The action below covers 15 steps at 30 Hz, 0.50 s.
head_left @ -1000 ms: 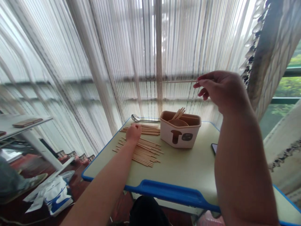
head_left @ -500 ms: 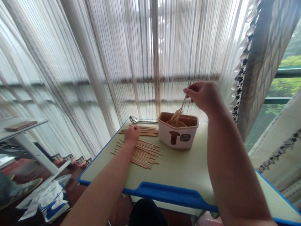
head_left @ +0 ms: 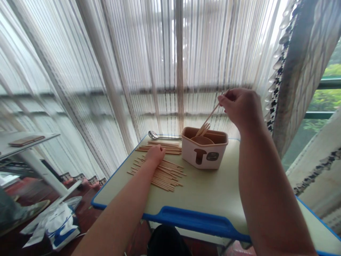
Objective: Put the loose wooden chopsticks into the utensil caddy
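Observation:
My right hand (head_left: 241, 108) is raised above the right end of a white and brown holder box (head_left: 201, 156), pinching a wooden chopstick (head_left: 211, 115) by its upper end. The stick slants down to the left, its lower end inside the box. More chopsticks (head_left: 204, 129) stand in the box by a brown rounded piece (head_left: 204, 140). Curled fingers close my left hand (head_left: 156, 153), which lies over chopsticks on the table; whatever it grips is hidden. Loose chopsticks (head_left: 169, 174) spread below that hand, with another bunch (head_left: 170, 147) beyond it.
A slotted metal spoon (head_left: 153, 135) lies along the back edge, its handle running toward the box. The pale table (head_left: 207, 192) has a blue rim. Sheer curtains (head_left: 133, 71) hang behind it. At left are a white table (head_left: 26, 144) and a plastic bag (head_left: 61, 224).
My right hand has moved right, and its chopstick leans over more, its lower end still in the box. My left hand has shifted slightly right over the sticks.

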Tool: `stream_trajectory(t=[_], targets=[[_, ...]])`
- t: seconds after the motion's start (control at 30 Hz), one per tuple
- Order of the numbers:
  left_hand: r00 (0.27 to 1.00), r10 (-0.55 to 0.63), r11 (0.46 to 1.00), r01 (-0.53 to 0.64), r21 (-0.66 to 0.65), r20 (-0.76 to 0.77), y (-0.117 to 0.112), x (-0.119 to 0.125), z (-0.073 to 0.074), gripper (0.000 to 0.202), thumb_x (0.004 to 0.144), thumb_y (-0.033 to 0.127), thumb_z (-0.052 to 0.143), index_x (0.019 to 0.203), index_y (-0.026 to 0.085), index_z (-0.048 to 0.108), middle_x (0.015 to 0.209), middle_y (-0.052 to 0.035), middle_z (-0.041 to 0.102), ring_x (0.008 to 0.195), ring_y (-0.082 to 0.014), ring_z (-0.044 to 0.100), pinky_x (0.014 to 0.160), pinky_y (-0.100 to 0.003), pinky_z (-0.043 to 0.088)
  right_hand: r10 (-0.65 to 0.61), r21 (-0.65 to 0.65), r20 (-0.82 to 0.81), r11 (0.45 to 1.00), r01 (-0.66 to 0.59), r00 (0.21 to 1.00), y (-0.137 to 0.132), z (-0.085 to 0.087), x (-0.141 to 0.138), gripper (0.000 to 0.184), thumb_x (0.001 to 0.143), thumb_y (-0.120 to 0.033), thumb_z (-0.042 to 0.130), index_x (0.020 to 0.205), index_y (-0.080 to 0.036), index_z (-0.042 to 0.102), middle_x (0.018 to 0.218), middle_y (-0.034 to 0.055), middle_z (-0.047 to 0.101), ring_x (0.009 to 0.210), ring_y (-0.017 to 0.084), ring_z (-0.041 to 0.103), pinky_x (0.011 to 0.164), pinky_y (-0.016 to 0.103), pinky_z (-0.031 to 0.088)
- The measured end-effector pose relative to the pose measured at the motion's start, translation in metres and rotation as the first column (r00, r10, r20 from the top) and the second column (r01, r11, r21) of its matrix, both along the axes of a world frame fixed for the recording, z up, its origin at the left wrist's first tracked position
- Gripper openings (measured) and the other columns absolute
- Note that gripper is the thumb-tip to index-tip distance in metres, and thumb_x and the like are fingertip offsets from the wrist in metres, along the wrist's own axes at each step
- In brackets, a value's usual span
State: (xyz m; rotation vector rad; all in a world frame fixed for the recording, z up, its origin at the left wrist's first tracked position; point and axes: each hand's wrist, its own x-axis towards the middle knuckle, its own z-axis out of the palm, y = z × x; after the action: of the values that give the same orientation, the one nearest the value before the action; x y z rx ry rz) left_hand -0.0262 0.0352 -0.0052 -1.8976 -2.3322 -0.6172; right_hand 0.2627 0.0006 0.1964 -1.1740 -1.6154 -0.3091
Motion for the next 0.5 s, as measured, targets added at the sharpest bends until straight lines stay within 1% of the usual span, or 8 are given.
stream_trajectory(t=[0.1, 0.23, 0.3, 0.4, 0.5], targets=[[0.999, -0.018, 0.998, 0.015, -0.063, -0.042, -0.004, 0.003, 0.002, 0.036, 0.084, 0.044, 0.040, 0.083, 0.018, 0.065, 0.091, -0.0105, 0.068, 0.088, -0.0215, 0.063, 0.079, -0.032, 0.046, -0.011, -0.039, 0.054, 0.999, 0.013, 0.998, 0.002, -0.002, -0.004, 0.021, 0.077, -0.036, 0.055, 0.070, -0.019, 0.066, 0.062, 0.0051, 0.061, 0.063, 0.019, 0.056, 0.062, 0.033, 0.039], [0.991, -0.023, 0.996, 0.011, -0.093, -0.129, -0.010, 0.005, 0.007, 0.037, 0.084, 0.042, 0.039, 0.091, 0.017, 0.065, 0.097, -0.0129, 0.068, 0.093, -0.0228, 0.063, 0.081, -0.034, 0.046, 0.039, -0.150, 0.125, 0.988, -0.020, 0.991, 0.005, -0.006, -0.010, 0.018, 0.073, -0.034, 0.059, 0.067, -0.019, 0.066, 0.058, 0.0035, 0.059, 0.061, 0.017, 0.055, 0.061, 0.031, 0.038], [0.988, -0.014, 0.994, -0.003, -0.110, -0.151, -0.013, 0.005, 0.009, 0.037, 0.084, 0.041, 0.038, 0.093, 0.016, 0.065, 0.099, -0.0136, 0.067, 0.094, -0.0238, 0.063, 0.082, -0.035, 0.046, 0.052, -0.172, 0.130, 0.985, -0.029, 0.990, 0.004, -0.006, -0.011, 0.018, 0.072, -0.035, 0.059, 0.068, -0.019, 0.066, 0.059, 0.0043, 0.060, 0.063, 0.018, 0.056, 0.062, 0.032, 0.039], [0.986, 0.002, 0.989, -0.027, -0.148, -0.169, -0.017, 0.004, 0.013, 0.036, 0.082, 0.038, 0.041, 0.097, 0.015, 0.064, 0.101, -0.0143, 0.067, 0.096, -0.0247, 0.062, 0.083, -0.036, 0.047, 0.014, -0.105, 0.083, 0.994, -0.005, 0.996, -0.001, -0.003, -0.009, 0.021, 0.075, -0.037, 0.056, 0.072, -0.019, 0.066, 0.064, 0.0062, 0.062, 0.067, 0.021, 0.057, 0.065, 0.034, 0.040], [0.982, 0.004, 0.983, -0.038, -0.177, -0.190, -0.019, 0.003, 0.016, 0.035, 0.081, 0.036, 0.042, 0.099, 0.015, 0.064, 0.103, -0.0150, 0.066, 0.098, -0.0251, 0.062, 0.084, -0.036, 0.046, -0.082, 0.024, 0.013, 0.996, 0.082, 0.997, -0.008, 0.002, -0.004, 0.023, 0.078, -0.038, 0.053, 0.075, -0.019, 0.066, 0.071, 0.0080, 0.064, 0.070, 0.021, 0.057, 0.067, 0.035, 0.040]])
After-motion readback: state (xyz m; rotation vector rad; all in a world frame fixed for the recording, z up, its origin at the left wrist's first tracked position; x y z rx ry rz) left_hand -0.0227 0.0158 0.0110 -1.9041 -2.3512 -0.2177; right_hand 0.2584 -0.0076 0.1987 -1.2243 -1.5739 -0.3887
